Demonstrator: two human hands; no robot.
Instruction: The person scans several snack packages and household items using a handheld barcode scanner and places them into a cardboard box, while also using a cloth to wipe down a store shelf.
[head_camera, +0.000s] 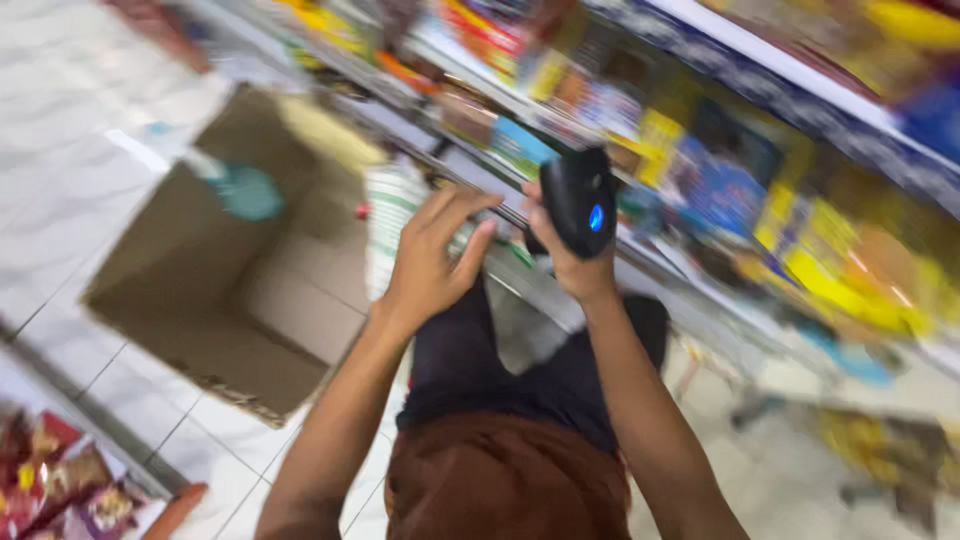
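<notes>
At the near left corner lie blurred red and yellow snack packets (50, 475). Above the person's dark-trousered knees, the right hand (565, 255) is clenched around a black handheld scanner with a blue light (580, 200). The left hand (430, 265) is loose, fingers spread, touching a white and green packet (385, 225). Just left stands an open brown cardboard box (215, 340) on the white tiled floor (60, 150), a teal patch inside it. Beyond, slanting store shelves (760, 60) carry yellow, blue and red packages, too smeared to tell apart.
</notes>
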